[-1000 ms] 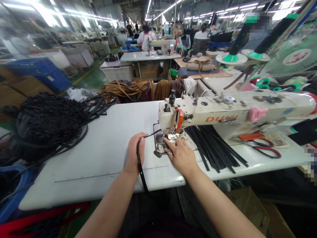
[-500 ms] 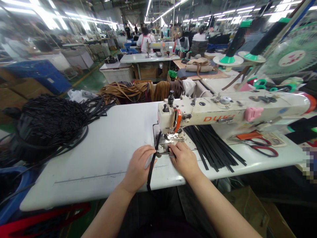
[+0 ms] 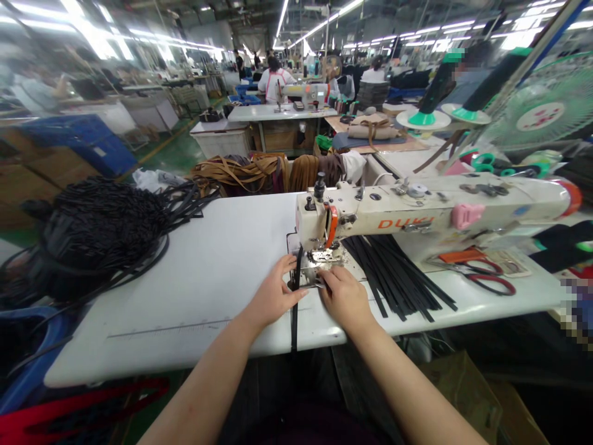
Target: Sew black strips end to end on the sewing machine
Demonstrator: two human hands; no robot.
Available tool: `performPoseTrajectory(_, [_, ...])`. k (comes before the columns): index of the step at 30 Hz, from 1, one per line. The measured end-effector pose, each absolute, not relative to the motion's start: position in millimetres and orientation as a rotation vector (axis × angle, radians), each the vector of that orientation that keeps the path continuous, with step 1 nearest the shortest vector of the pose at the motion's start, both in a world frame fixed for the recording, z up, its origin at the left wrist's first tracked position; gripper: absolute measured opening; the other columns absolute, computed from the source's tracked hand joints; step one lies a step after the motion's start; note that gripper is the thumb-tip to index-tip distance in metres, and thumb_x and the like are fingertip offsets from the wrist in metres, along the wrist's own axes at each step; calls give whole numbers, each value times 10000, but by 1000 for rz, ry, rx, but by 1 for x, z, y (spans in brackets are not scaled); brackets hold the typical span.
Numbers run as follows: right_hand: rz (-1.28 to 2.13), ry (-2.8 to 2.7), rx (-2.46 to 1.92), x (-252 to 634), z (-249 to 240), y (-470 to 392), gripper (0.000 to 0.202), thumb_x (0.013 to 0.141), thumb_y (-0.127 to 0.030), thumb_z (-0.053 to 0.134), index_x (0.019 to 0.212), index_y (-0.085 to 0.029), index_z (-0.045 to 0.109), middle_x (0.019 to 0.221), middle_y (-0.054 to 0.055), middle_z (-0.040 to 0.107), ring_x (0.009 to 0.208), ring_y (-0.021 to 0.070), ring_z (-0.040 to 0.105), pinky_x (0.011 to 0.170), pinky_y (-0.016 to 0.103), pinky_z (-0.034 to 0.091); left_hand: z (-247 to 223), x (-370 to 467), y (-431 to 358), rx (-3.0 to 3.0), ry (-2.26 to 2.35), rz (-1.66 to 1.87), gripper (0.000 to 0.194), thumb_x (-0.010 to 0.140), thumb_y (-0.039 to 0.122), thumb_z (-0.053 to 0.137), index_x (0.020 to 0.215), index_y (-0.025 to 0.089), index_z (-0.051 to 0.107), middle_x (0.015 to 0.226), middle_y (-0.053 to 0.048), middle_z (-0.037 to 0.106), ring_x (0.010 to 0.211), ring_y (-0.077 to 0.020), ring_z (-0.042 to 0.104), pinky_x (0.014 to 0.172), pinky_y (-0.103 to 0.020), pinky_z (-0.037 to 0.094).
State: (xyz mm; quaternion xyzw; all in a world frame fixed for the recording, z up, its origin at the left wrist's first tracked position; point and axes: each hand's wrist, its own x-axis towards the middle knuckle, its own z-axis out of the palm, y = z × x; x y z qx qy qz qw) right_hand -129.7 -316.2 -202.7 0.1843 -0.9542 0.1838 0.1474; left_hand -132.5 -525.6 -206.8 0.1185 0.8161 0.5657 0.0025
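A black strap (image 3: 295, 318) runs down from under the head of a sewing machine (image 3: 370, 210) and over the table's front edge. My left hand (image 3: 273, 293) is at the strap, thumb stretched across it and fingers spread at its left side near the needle area. On the metal needle plate (image 3: 309, 276), my right hand (image 3: 345, 300) rests with curled fingers pressed together. Whatever may lie under those fingertips is hidden. A fan of cut black straps (image 3: 398, 278) lies right of this hand, beneath the machine arm.
Red-handled scissors (image 3: 486, 275) lie at the right of the white table (image 3: 208, 259). A large bundle of black straps (image 3: 106, 235) sits at the left edge. Brown straps (image 3: 241, 173) hang behind the table. Thread cones (image 3: 435, 93) and a fan (image 3: 542, 117) stand at right.
My left hand has shifted right and its thumb and fingers have spread apart. The strap's lower end has swung right and hangs straighter. My right hand has hardly moved.
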Motion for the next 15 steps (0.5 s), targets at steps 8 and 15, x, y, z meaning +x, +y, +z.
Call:
performPoseTrajectory(8, [841,-2632,550,-125,-213,-308,366,927,-129,561,1287,-131,629,1267,176,648,1201,280,624,1068,422,525,-205,-123,-525,151,2580,1609,745,750,174,770,1425,173,454,1257,-102,657,690,-94,581,656,-264,504])
performPoseTrajectory(15, [965,-2673,617,-114,-212,-310,249,1008,-281,553,1193,-157,664,1127,152,716,1064,276,688,960,414,576,-198,-114,-534,243,2911,1349,116,913,245,644,997,181,692,834,-18,645,819,-173,613,805,-303,491])
